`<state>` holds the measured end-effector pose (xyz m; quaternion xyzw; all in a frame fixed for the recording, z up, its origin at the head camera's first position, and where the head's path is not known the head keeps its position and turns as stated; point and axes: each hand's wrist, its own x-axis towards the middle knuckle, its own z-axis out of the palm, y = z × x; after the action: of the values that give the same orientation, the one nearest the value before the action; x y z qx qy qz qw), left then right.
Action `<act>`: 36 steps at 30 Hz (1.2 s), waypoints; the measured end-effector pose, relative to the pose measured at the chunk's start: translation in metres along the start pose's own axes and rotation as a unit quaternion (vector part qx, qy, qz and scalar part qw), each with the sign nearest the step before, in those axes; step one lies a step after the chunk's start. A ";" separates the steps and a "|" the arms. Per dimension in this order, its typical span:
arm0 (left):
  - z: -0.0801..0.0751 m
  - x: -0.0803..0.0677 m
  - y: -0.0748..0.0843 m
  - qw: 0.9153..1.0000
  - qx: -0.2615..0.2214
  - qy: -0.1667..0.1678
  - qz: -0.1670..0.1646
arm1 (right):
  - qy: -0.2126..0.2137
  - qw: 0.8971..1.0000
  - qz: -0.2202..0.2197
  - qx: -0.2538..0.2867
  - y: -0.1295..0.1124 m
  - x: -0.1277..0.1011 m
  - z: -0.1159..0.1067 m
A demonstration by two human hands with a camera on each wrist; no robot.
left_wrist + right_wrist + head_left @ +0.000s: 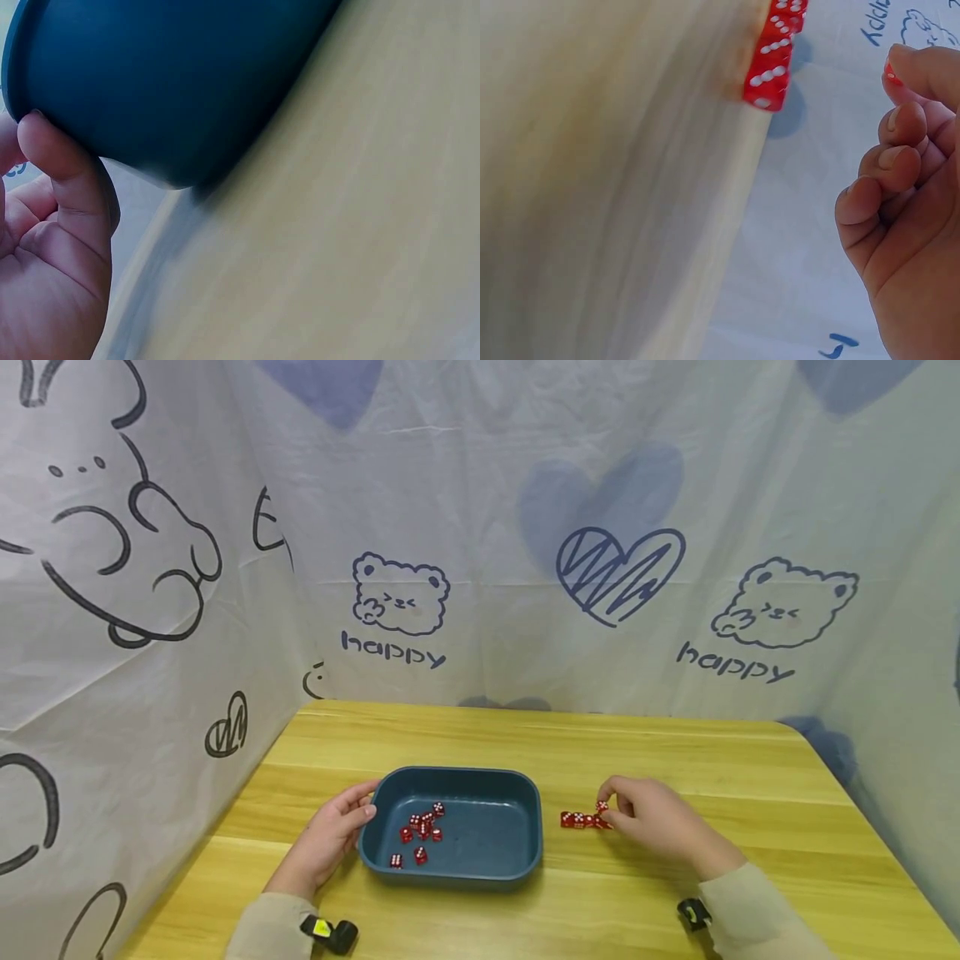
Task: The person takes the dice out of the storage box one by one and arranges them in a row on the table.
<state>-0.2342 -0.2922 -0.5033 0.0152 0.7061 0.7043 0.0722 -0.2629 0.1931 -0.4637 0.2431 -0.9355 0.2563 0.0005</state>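
Head view, right hand (652, 822) fingers pinching red die (602, 807) above dice row (581, 820), left hand (333, 835) relaxed against tray (525, 860).

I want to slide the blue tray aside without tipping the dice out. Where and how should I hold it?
Probably by the rim of the blue tray at its two short ends, one hand from each side. The left hand already rests against the left wall; the walls are rounded and low, and the red dice lie loose inside.
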 end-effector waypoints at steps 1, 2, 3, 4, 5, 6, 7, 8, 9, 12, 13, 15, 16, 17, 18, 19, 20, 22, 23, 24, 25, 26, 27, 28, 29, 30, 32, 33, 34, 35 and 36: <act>0.000 0.000 0.000 1.000 0.000 -0.001 0.000 | -0.002 1.000 0.001 0.000 0.002 -0.001 0.000; 0.000 0.000 0.000 1.000 -0.001 -0.001 0.000 | -0.003 1.000 0.003 -0.001 0.005 -0.002 -0.001; 0.000 0.000 -0.001 1.000 -0.001 -0.001 0.000 | -0.005 1.000 0.005 -0.002 0.007 -0.003 -0.001; 0.000 0.000 -0.001 1.000 -0.002 -0.003 0.000 | -0.005 1.000 0.008 -0.005 0.010 -0.003 -0.001; 0.000 0.001 -0.001 1.000 -0.003 -0.004 0.001 | -0.006 1.000 0.011 -0.006 0.012 -0.004 -0.002; 0.000 0.001 -0.001 1.000 -0.004 -0.004 0.001 | -0.006 1.000 0.014 -0.008 0.014 -0.004 -0.002; 0.000 0.001 -0.001 1.000 -0.005 -0.005 0.001 | -0.007 1.000 0.014 -0.010 0.017 -0.004 -0.002; 0.000 0.001 -0.001 1.000 -0.005 -0.005 0.001 | -0.008 1.000 0.015 -0.012 0.019 -0.005 -0.002; 0.001 0.001 -0.001 1.000 -0.004 -0.004 0.001 | -0.010 1.000 0.015 -0.012 0.022 -0.005 -0.003; 0.001 0.000 -0.001 1.000 -0.001 -0.001 -0.001 | -0.017 1.000 0.010 -0.016 0.027 -0.006 -0.003; 0.001 0.000 -0.001 1.000 0.000 0.001 -0.002 | -0.019 1.000 0.008 -0.016 0.029 -0.006 -0.003; 0.001 -0.001 -0.001 1.000 0.004 0.003 -0.001 | -0.021 1.000 0.009 -0.018 0.031 -0.007 -0.002; 0.001 -0.001 0.000 1.000 0.004 0.003 -0.001 | -0.022 1.000 0.009 -0.019 0.032 -0.007 -0.002; 0.001 -0.001 0.000 1.000 0.005 0.003 0.000 | -0.023 1.000 0.011 -0.017 0.033 -0.006 -0.002; 0.001 -0.001 0.000 1.000 0.005 0.004 0.000 | -0.025 0.999 0.013 -0.017 0.033 -0.006 -0.002; 0.001 -0.001 0.000 1.000 0.006 0.003 0.001 | -0.028 0.999 0.014 -0.015 0.034 -0.006 -0.001; 0.001 -0.002 0.000 1.000 0.005 0.003 0.001 | -0.031 0.999 0.017 -0.013 0.034 -0.006 -0.001; 0.000 -0.002 0.001 1.000 0.004 0.001 0.001 | -0.038 0.999 0.020 -0.006 0.035 -0.006 0.000; 0.000 -0.002 0.001 1.000 0.005 0.000 0.001 | -0.041 0.999 0.022 -0.004 0.036 -0.005 0.000; 0.000 -0.002 0.001 1.000 0.004 -0.001 0.001 | -0.044 0.999 0.024 -0.004 0.036 -0.005 0.001; 0.000 -0.002 0.001 1.000 0.004 -0.002 0.001 | -0.046 0.999 0.025 -0.003 0.037 -0.005 0.002; 0.000 -0.003 0.001 1.000 0.003 -0.002 0.000 | -0.049 0.998 0.027 -0.003 0.037 -0.005 0.002; 0.000 -0.003 0.001 1.000 0.003 -0.002 0.000 | -0.051 0.998 0.027 -0.003 0.037 -0.005 0.002; 0.000 -0.003 0.001 1.000 0.002 -0.002 0.000 | -0.054 0.998 0.028 -0.004 0.037 -0.004 0.003; 0.000 -0.003 0.001 1.000 0.001 -0.002 0.000 | -0.057 0.998 0.029 -0.004 0.037 -0.004 0.003; 0.000 -0.003 0.001 1.000 0.000 -0.002 0.000 | -0.060 0.998 0.030 -0.005 0.037 -0.004 0.003; 0.000 -0.003 0.001 1.000 0.000 -0.003 0.001 | -0.064 0.997 0.032 -0.005 0.037 -0.004 0.003; 0.001 -0.002 0.001 1.000 -0.001 -0.003 0.002 | -0.065 0.997 0.033 -0.006 0.036 -0.004 0.003; 0.001 -0.002 0.001 1.000 -0.001 -0.003 0.003 | -0.066 0.997 0.035 -0.008 0.036 -0.004 0.003; 0.001 -0.002 0.001 1.000 -0.001 -0.003 0.003 | -0.066 0.997 0.036 -0.009 0.036 -0.004 0.003; 0.001 -0.002 0.001 1.000 0.000 -0.002 0.004 | -0.067 0.997 0.037 -0.011 0.036 -0.004 0.003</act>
<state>-0.2323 -0.2918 -0.5025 0.0191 0.7058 0.7046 0.0706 -0.2751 0.2206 -0.4841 0.2250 -0.9445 0.2292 -0.0688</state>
